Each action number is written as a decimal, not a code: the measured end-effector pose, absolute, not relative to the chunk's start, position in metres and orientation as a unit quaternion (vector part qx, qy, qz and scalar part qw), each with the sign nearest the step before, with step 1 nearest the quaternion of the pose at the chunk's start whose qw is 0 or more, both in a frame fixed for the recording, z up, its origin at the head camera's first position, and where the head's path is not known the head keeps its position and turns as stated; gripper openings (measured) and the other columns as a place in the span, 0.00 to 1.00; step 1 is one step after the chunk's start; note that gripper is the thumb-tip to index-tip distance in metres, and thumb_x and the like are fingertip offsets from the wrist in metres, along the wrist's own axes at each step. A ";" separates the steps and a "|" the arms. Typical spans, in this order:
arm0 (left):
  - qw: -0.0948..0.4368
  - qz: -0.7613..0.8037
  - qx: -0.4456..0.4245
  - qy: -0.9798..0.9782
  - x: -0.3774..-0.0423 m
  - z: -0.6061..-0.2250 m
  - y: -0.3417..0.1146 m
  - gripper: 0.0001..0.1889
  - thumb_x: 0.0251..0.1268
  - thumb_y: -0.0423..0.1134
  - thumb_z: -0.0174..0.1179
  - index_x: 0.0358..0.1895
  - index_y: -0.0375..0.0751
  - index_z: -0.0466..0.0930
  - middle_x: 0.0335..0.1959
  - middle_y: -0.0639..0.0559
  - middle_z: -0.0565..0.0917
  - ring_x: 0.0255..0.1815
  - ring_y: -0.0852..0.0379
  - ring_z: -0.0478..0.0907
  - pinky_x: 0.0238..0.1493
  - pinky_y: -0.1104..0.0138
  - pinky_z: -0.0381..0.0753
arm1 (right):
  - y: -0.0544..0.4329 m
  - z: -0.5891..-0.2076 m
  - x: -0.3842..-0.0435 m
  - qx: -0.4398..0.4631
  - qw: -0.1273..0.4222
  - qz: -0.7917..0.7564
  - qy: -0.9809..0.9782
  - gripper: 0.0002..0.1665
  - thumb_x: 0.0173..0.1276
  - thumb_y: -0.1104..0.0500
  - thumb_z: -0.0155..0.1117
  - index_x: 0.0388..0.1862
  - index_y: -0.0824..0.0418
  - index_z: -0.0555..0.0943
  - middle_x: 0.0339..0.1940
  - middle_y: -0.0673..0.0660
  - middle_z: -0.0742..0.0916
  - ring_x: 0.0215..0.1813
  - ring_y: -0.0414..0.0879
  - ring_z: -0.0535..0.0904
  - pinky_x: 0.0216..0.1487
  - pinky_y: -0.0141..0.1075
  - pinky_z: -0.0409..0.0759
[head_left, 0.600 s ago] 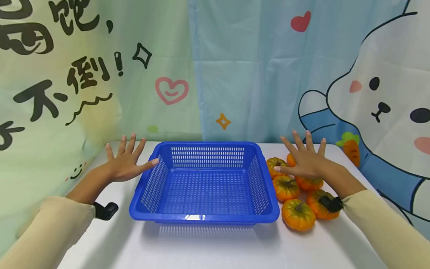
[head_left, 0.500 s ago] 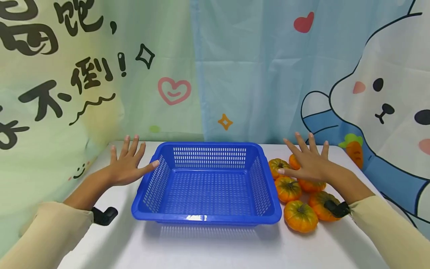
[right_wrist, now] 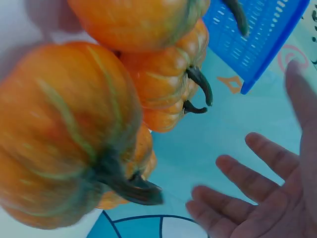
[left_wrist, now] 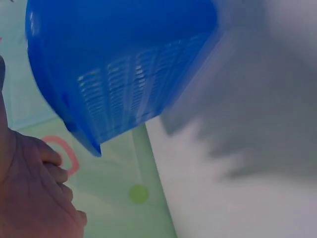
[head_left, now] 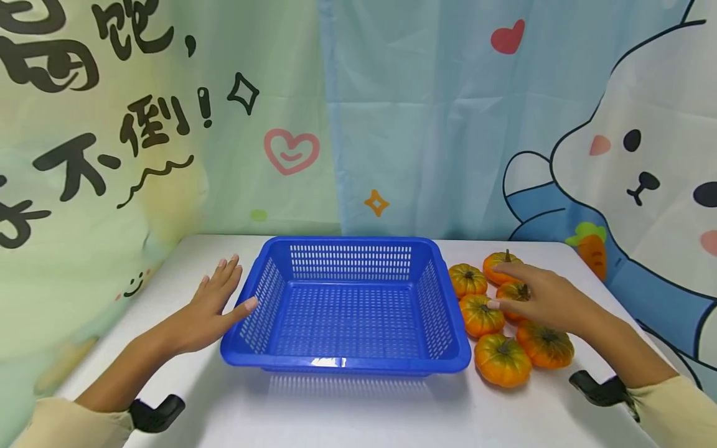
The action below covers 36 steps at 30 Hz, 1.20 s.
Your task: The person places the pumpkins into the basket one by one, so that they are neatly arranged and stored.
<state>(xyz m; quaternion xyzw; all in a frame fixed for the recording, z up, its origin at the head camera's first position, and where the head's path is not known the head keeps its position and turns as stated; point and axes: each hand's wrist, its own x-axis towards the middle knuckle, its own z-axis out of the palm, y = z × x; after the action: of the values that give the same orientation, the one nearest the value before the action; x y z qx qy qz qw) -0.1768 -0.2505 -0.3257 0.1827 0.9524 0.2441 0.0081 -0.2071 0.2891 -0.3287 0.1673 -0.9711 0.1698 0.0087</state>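
A blue plastic basket [head_left: 336, 363] with slotted walls stands in the middle of the white table. Several small orange pumpkins [head_left: 503, 361] with green stems cluster against its right side. Over the back of this cluster hovers my right hand [head_left: 543, 297], fingers loosely bent, holding nothing. From the right wrist view, a gap shows between that hand's spread fingers [right_wrist: 247, 178] and the nearest pumpkin [right_wrist: 64, 134]. My left hand [head_left: 210, 308] is beside the basket's left wall, its fingers straight and thumb near the rim. Whether the thumb touches the rim, I cannot tell.
The white table [head_left: 358, 417] runs back to a printed cloth curtain [head_left: 403, 124] with a cartoon bear, hearts and lettering. A dark strap [head_left: 157, 414] is on the left wrist and another strap [head_left: 599, 389] on the right.
Both hands have lowered from a raised, spread pose. The right hand has come down over the pumpkins with its fingers bending; the left has dropped beside the basket. Basket and pumpkins stay put.
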 end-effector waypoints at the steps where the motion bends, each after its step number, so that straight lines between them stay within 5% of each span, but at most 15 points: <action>1: 0.007 0.253 0.184 0.950 -0.174 -0.327 -0.250 0.46 0.72 0.58 0.47 0.75 0.27 0.38 0.78 0.39 0.33 0.76 0.42 0.23 0.70 0.43 0.25 | 0.290 -0.330 -0.204 0.158 0.011 0.177 -0.971 0.47 0.60 0.35 0.67 0.68 0.65 0.71 0.64 0.74 0.74 0.64 0.75 0.66 0.53 0.69 0.68; 7: 0.003 0.299 0.181 0.937 -0.163 -0.336 -0.248 0.44 0.72 0.55 0.50 0.77 0.32 0.37 0.79 0.42 0.33 0.77 0.43 0.25 0.68 0.36 0.36 | 0.297 -0.343 -0.184 0.148 0.002 0.266 -0.952 0.39 0.61 0.44 0.71 0.63 0.67 0.75 0.56 0.70 0.81 0.55 0.67 0.77 0.48 0.53 0.81; 15: -0.005 0.332 0.182 0.926 -0.153 -0.348 -0.247 0.43 0.73 0.51 0.52 0.77 0.33 0.38 0.79 0.43 0.34 0.77 0.42 0.27 0.67 0.34 0.41 | 0.297 -0.362 -0.168 0.145 -0.028 0.300 -0.943 0.39 0.57 0.46 0.74 0.61 0.67 0.77 0.51 0.66 0.83 0.51 0.62 0.81 0.45 0.44 0.83; 36: -0.057 0.347 0.183 0.918 -0.143 -0.368 -0.237 0.44 0.69 0.48 0.57 0.77 0.31 0.42 0.79 0.46 0.39 0.77 0.37 0.39 0.66 0.35 0.50 | 0.293 -0.363 -0.159 0.192 -0.131 0.305 -0.923 0.36 0.57 0.45 0.74 0.60 0.63 0.79 0.56 0.61 0.83 0.56 0.59 0.78 0.51 0.47 0.80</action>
<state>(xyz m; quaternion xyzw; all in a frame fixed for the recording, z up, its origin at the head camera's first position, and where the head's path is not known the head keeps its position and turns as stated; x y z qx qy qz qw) -0.1431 -0.2368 -0.3677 0.1833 0.9182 0.3465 -0.0571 -0.1592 0.2927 -0.3633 0.1923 -0.9234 0.3052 -0.1312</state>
